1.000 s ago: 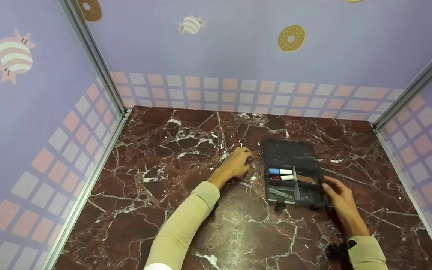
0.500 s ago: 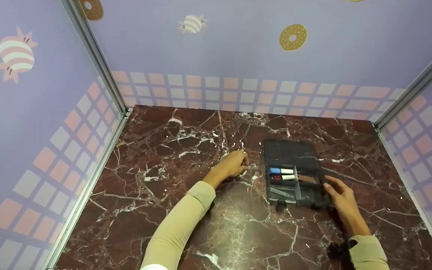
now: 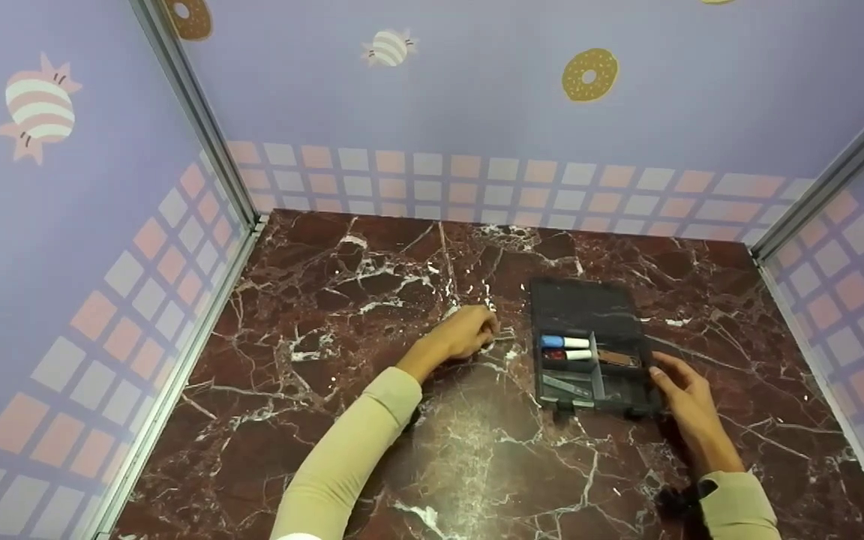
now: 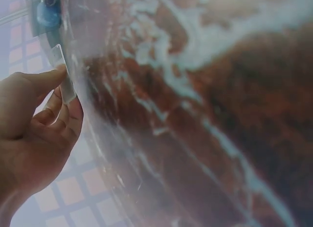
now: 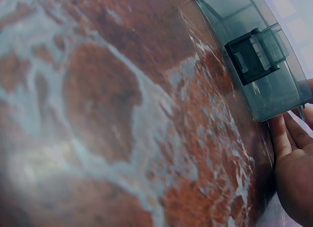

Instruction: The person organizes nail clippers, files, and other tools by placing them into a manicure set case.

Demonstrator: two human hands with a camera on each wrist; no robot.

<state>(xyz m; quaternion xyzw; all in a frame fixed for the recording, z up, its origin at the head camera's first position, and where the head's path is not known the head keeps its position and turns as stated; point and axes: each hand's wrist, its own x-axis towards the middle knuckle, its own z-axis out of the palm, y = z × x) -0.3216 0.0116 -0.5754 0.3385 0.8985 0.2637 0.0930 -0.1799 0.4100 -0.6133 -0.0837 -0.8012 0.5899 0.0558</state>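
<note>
A translucent dark plastic organizer box lies with its lid folded back on the marbled table. My right hand grips the box's right side, thumb at the rim; in the right wrist view its fingers sit against the corner, near a black latch. Left of the box, my left hand pinches a small clear flat rectangular piece between thumb and fingers, just above the table. Two short marker-like items, one blue and white, one red and white, lie in the upper left compartment.
Another compartment holds a brown item; a thin grey strip lies in the lower left one. Patterned purple walls enclose the table at the back and both sides. A dark object is at the right wrist.
My left hand has drawn left and slightly toward me, away from the box, holding the clear piece. The right hand and the box stay in place.
</note>
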